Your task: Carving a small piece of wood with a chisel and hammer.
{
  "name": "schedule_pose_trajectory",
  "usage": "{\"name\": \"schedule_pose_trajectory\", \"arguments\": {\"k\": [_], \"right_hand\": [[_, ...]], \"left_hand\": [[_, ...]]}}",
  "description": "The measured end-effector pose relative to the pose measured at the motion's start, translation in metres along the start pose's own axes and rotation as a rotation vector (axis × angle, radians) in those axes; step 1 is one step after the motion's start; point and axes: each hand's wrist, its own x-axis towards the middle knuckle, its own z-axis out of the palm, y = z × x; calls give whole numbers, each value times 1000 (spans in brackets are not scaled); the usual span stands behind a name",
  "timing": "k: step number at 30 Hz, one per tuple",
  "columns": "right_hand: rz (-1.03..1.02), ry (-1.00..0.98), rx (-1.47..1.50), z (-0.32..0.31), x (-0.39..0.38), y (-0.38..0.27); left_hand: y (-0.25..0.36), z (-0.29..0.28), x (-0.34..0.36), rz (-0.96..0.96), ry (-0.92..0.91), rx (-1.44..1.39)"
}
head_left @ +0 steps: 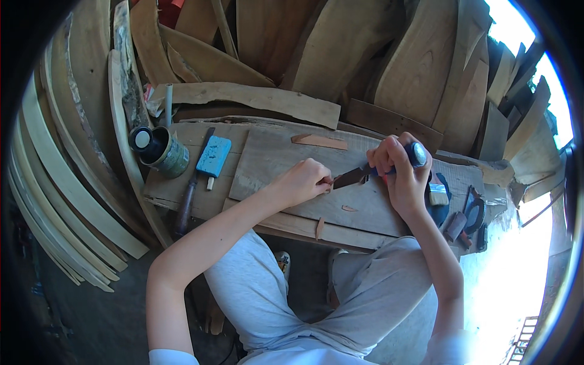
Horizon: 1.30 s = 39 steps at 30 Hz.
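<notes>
My left hand is closed, pinching a small sliver of wood whose tip just shows at the fingertips. In my right hand is a knife with a dark, blue-tinted handle, the fingers wrapped round it. Its broad dark blade points left, with the tip beside my left fingertips; whether it touches the sliver I cannot tell. Both hands are above a flat wooden board on a low bench. A thin reddish-brown wood piece lies beyond them. Nearer me are two small wood scraps, one flat and one narrow.
On the bench's left stand a tin with a dark container, a light-blue block and a long wooden-handled tool. A paintbrush and small dark tools lie right. Leaning planks and curved strips surround the bench.
</notes>
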Motion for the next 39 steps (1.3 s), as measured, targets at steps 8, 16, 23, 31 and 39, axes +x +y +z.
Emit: {"name": "schedule_pose_trajectory", "arguments": {"k": [8,16,23,31,39], "right_hand": [[58,-36,-98,3,-3,13],[31,-25,-8,2,-3,17],[-34,-21,45,-2,-2,1],[76,-89,-159,-6,-2,8],[129,-142,-208,-4,-1,14]], "left_hand": [[-8,3,-2,15,19,-21],[-7,3,-5,-29,-53,-38],[-3,-4,-1,-26,-2,-43],[-8,-5,-1,-57,10,-85],[-12,-5,-1,-51,8,-68]]}}
